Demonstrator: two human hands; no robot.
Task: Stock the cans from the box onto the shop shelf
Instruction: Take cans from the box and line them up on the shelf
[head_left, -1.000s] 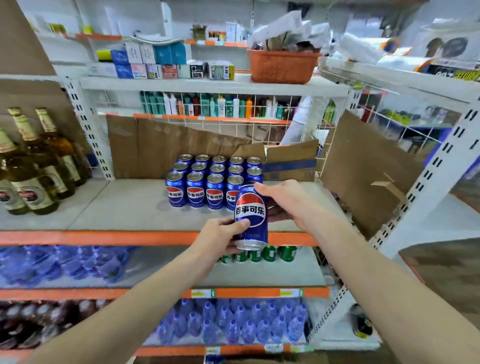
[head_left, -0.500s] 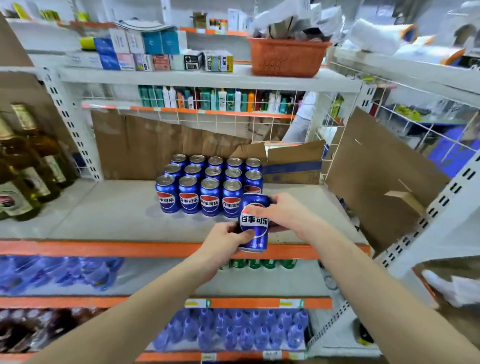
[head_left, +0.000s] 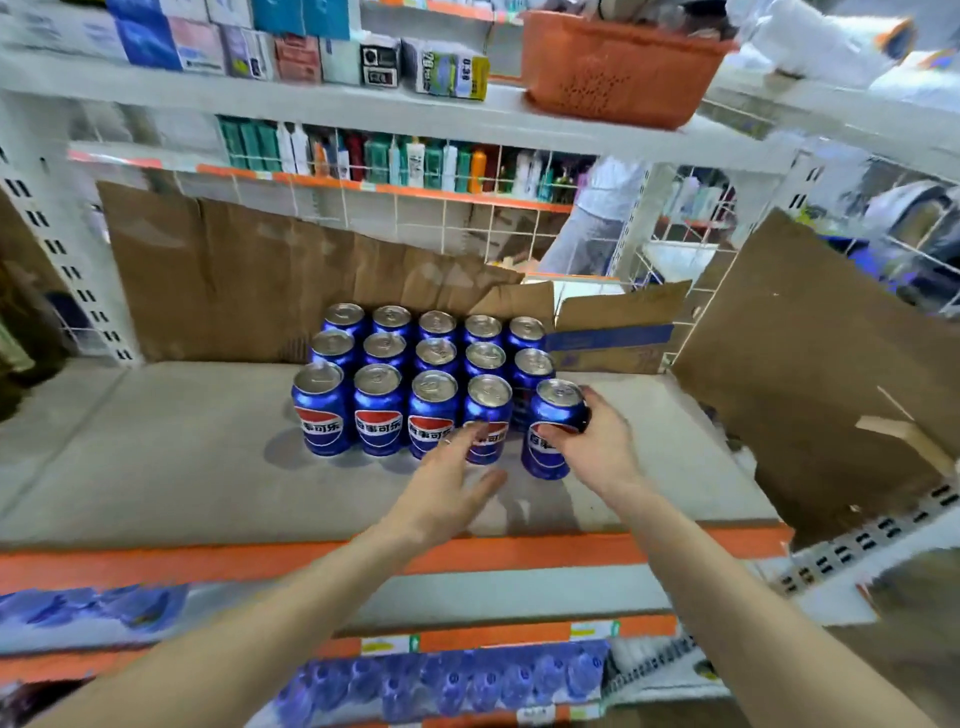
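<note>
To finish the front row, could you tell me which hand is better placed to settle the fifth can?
Right. The right hand already grips the can at the row's end; the left hand is open beside it.

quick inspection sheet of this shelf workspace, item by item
surface: grey shelf board with an orange front edge, bare on its left part
job's things: blue cans stand upright in a block of three rows; a fifth front-row can is at the right end, a small gap from its neighbour; an open cardboard box sits behind on the right
clutter: loose cardboard sheets, one along the back and one leaning at the right
hands: right hand grips the end can; left hand is open, holding nothing, fingertips by the fourth front can
cables: nothing seen
surroundings: orange basket and small boxes on the shelf above; bottled water on lower shelves
</note>
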